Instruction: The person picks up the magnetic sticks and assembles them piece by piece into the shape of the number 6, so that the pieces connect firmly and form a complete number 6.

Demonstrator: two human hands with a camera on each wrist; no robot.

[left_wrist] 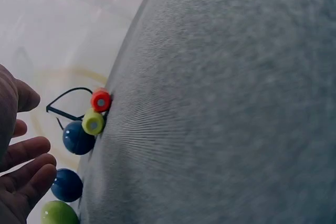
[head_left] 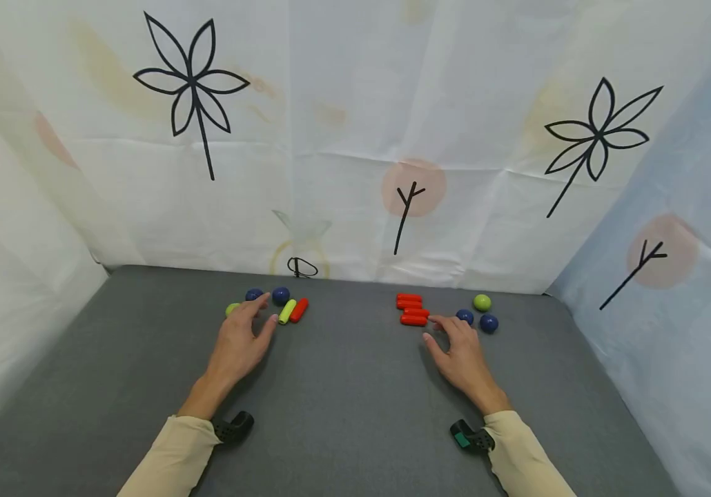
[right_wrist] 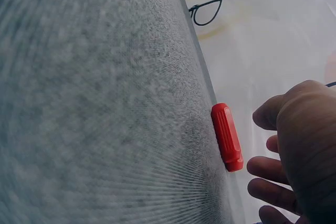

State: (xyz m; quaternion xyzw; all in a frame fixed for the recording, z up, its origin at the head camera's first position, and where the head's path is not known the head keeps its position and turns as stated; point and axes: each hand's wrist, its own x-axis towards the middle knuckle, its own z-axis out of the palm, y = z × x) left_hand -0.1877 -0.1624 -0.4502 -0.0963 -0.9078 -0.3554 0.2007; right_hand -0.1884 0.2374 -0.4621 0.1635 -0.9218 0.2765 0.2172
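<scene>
My left hand (head_left: 239,345) hovers with relaxed, parted fingers close over a small group of pieces. Two dark blue balls (head_left: 281,296), a lime green ball (left_wrist: 59,213), a yellow-green cylinder (head_left: 288,312) and a red cylinder (head_left: 299,310) lie around its fingertips. The hand partly covers the green ball and one blue ball in the head view. On the other side, my right hand (head_left: 462,355) holds nothing, its fingers loosely bent. Its index fingertip is right beside several stacked-looking red cylinders (head_left: 414,320). Past its knuckles sit two blue balls (head_left: 489,323) and a lime green ball (head_left: 482,302).
The grey table (head_left: 343,400) runs back to a white cloth wall (head_left: 343,228) with drawn flowers and trees. Cloth also stands along the left and right sides. Both groups lie near the table's far edge, with bare grey surface between them. Each wrist carries a dark strap (head_left: 233,428).
</scene>
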